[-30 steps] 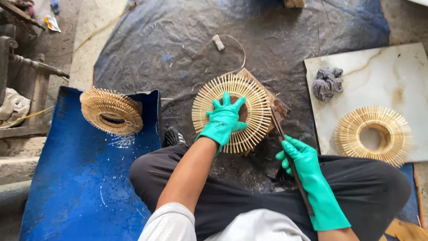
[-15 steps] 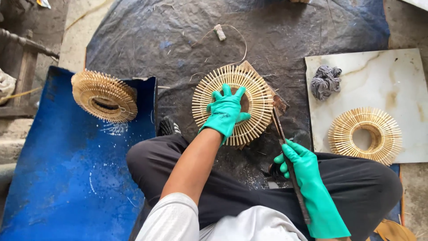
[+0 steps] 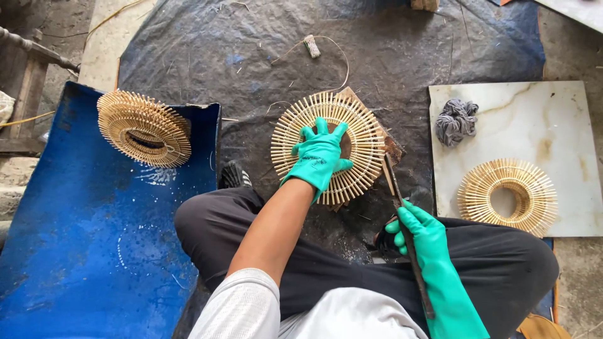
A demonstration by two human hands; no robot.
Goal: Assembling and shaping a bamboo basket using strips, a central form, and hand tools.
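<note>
No package, label or sign shows in the head view; the ground is covered by a dark plastic sheet (image 3: 402, 56), with a blue curved panel (image 3: 75, 251) at the left and a pale marble-patterned tile (image 3: 565, 119) at the right; a round ring of bamboo sticks (image 3: 328, 145) lies on the sheet over a small wooden block (image 3: 352, 97), just in front of the seated person's crossed legs; the left hand (image 3: 319, 157), in a green glove, lies flat on the middle of that ring with its fingers (image 3: 322, 127) spread wide, pressing rather than gripping; the right hand (image 3: 419, 233), also in a green glove, is curled closed around a long dark blade (image 3: 402, 207) whose tip points up toward the ring's right edge and the block, the tip near but whether it touches cannot be told; since half a second ago the left hand has stayed on the ring with the same spread, and the right hand keeps its hold on the blade at about the same slant, while the view has tipped slightly so the things sit a little lower; a second stick ring (image 3: 143, 127) rests tilted on the upper end of the blue panel; a third stick ring (image 3: 507, 196) lies flat on the tile, with a crumpled grey rag (image 3: 456, 120) above it, apart from it; a small stub on a thin cord (image 3: 312, 46) lies on the sheet beyond the ring.
</note>
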